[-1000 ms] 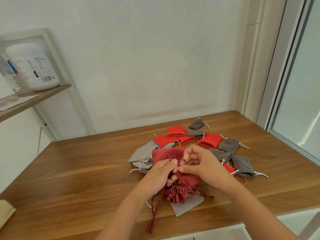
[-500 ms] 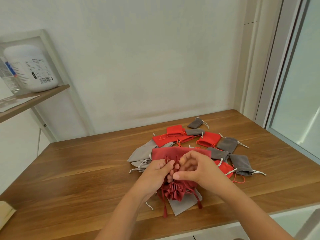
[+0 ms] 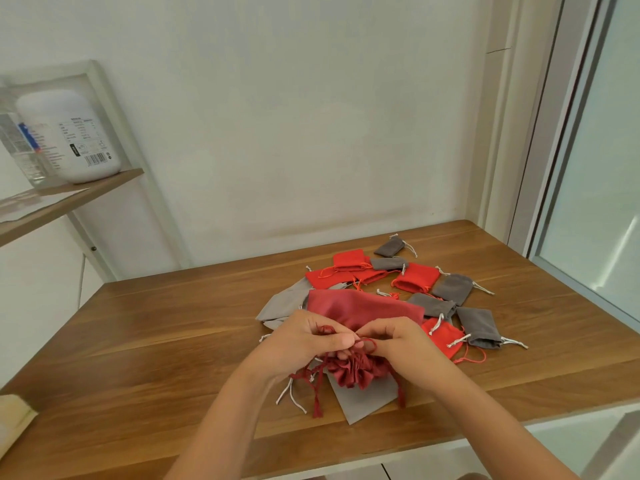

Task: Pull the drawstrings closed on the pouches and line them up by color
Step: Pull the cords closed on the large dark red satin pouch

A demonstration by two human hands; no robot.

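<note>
A large dark red pouch (image 3: pixel 363 308) lies on the wooden table (image 3: pixel 156 341), its mouth gathered into ruffles near me. My left hand (image 3: pixel 308 337) and my right hand (image 3: pixel 398 341) meet just above the ruffles, each pinching the pouch's dark red drawstring (image 3: pixel 367 342). The cord's tasselled ends hang toward the table's front edge. Under the pouch lies a light grey pouch (image 3: pixel 363 398). Behind it sit several small bright red pouches (image 3: pixel 415 277) and small dark grey pouches (image 3: pixel 479 325), scattered without order.
Another light grey pouch (image 3: pixel 282 303) lies left of the pile. A wall shelf (image 3: pixel 69 199) at the left carries a white jar (image 3: pixel 69 136). A window frame (image 3: pixel 554 133) runs along the right. A pale object (image 3: pixel 14 417) sits at the table's left front corner.
The dark red pouch's mouth has stayed gathered while my hands shifted on the drawstring; the long cord ends that hung over the front edge are drawn up shorter.
</note>
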